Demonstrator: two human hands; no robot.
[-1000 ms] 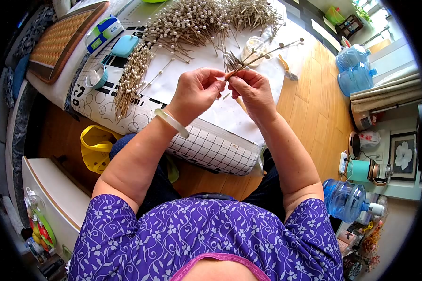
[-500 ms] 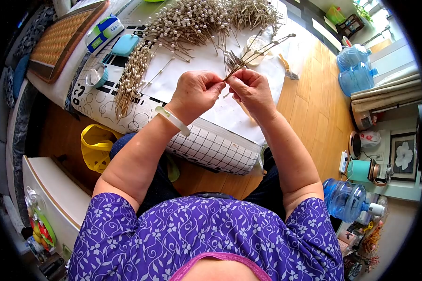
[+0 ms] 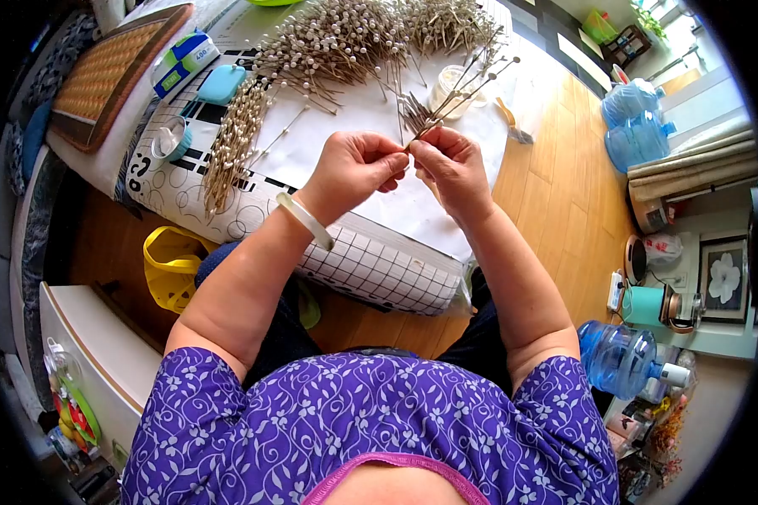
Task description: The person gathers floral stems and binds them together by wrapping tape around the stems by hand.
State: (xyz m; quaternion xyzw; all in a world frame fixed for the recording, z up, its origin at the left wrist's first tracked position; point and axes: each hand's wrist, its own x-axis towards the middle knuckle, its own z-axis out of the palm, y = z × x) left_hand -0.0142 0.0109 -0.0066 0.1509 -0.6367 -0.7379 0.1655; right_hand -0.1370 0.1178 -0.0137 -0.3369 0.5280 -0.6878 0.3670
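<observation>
My right hand [image 3: 453,167] is closed in a pinch around the lower ends of a few thin, dark dried stems [image 3: 472,93]. They fan up and away to the right, with small round heads at their tips. Fingertips nearly meeting it, my left hand [image 3: 358,168] pinches at the base of the same stems; whatever lies between its fingers is too small to make out. A pale bangle [image 3: 305,220] circles the left wrist. Just beyond the hands stands a round whitish tub [image 3: 456,84], partly behind the stems.
A large heap of white-tipped stems [image 3: 328,42] covers the table's far side, and a smaller bunch [image 3: 232,151] lies at left. Nearby are a blue case [image 3: 222,84], a blue-rimmed jar [image 3: 172,139] and a tissue pack [image 3: 185,63]. A yellow bag [image 3: 173,269] hangs below left.
The held stems have turned slightly more upright, their tips shifting left. My left fingers have shifted a little at the stem base; both hands remain together.
</observation>
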